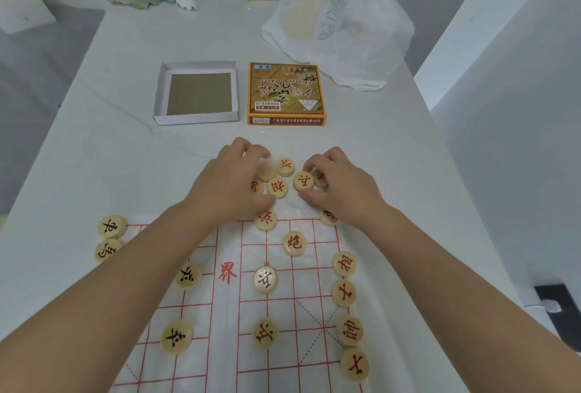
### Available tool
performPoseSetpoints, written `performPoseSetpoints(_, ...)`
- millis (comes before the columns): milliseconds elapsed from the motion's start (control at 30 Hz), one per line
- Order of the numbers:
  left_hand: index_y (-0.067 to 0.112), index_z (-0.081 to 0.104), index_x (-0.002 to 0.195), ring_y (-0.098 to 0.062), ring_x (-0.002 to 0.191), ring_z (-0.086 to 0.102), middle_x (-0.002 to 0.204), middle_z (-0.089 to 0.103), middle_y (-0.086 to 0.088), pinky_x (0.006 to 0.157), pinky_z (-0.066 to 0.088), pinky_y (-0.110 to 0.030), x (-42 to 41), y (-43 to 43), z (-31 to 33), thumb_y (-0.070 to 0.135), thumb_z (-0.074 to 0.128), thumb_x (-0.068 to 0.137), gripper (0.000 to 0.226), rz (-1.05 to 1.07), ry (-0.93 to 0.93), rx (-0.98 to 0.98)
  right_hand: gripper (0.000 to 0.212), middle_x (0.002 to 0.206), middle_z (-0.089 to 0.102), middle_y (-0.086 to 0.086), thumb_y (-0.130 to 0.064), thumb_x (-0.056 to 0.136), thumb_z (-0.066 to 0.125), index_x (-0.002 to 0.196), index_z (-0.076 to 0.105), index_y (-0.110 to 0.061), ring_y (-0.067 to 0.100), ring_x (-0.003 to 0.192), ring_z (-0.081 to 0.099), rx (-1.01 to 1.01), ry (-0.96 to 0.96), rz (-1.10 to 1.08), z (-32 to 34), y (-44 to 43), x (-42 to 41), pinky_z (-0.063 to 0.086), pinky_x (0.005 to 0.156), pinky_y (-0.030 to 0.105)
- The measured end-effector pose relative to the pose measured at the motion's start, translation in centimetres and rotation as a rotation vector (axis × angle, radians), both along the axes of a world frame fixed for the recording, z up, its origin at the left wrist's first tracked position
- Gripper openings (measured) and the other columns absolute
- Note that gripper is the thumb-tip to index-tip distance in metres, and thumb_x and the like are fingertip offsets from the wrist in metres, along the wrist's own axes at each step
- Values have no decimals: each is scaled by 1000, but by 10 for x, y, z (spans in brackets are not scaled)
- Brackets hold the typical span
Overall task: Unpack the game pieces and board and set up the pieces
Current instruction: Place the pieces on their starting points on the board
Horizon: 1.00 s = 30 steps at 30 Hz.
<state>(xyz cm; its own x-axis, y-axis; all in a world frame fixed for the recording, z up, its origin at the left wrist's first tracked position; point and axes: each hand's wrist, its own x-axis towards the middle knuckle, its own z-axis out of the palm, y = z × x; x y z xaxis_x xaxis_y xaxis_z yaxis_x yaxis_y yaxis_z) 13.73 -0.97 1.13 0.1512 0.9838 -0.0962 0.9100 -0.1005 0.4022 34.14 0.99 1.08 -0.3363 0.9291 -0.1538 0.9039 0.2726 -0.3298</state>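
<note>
Board (251, 314): thin white sheet with a red grid, flat on the tabletop (125, 141); long axis runs away from the person, near end cut off.
Pieces (265, 279): round pale wooden discs scattered on the grid.
Right hand (339, 185): pinches a red-marked piece (304, 180) just past the far edge.
Left hand (226, 182): fingers curled over a face-down piece (266, 171); grip unclear.
Box tray (162, 91), lid (286, 94): beyond, side by side.

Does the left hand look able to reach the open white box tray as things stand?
Probably yes. The box tray lies just beyond the left hand, with only bare table between them. The hand's fingers are curled over loose game pieces, though.
</note>
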Motion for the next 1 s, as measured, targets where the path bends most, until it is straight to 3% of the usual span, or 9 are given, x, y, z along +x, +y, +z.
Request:
performPoseSetpoints(133,29,38,133,-20,118,41,131,43,2,95,37,-40,19,15,3,47,63,78,63,-62,88,25,38,115,44,-6,-50,86,62,118,52,-33,17,85,58,19,-15,-32,-1,2,3,50,68,30)
performPoseSetpoints(400,21,50,118,-22,101,50,113,51,-3,89,37,-37,44,38,4,34,57,90,32,-87,235,-29,36,113,45,-6,-54,86,58,116,52,-35,17,80,58,50,-27,-57,-5,6,9,47,62,28)
performPoseSetpoints(567,15,53,112,-21,94,51,107,51,-2,82,46,-34,40,30,15,29,59,88,29,-53,35,-20,35,117,42,-9,-55,85,58,115,53,-37,16,79,57,62,58,-105,-1,1,19,43,62,28)
performPoseSetpoints(733,16,56,109,-13,88,52,101,50,4,78,47,-28,22,-35,30,25,67,82,31,-45,-167,88,32,118,42,-14,-48,83,64,112,55,-37,9,70,55,76,186,-105,23,-36,23,49,66,31)
performPoseSetpoints(800,17,58,110,-12,88,53,100,51,6,79,48,-29,15,-75,31,25,69,80,32,-66,-177,74,32,117,42,-17,-49,82,64,111,56,-37,6,66,54,54,215,-91,31,-67,20,50,65,29)
performPoseSetpoints(933,24,59,112,-2,91,49,103,49,16,77,43,-15,1,-150,27,33,65,81,34,-128,-142,-40,33,111,42,-23,-50,82,64,111,54,-36,2,65,51,-19,274,-63,31,-147,16,47,60,19)
performPoseSetpoints(1000,27,58,112,-2,90,50,102,48,17,78,47,-20,-4,-180,22,37,61,79,34,-174,-118,-89,32,106,44,-23,-49,80,65,107,55,-35,2,64,50,-30,283,-43,26,-186,17,42,55,13)
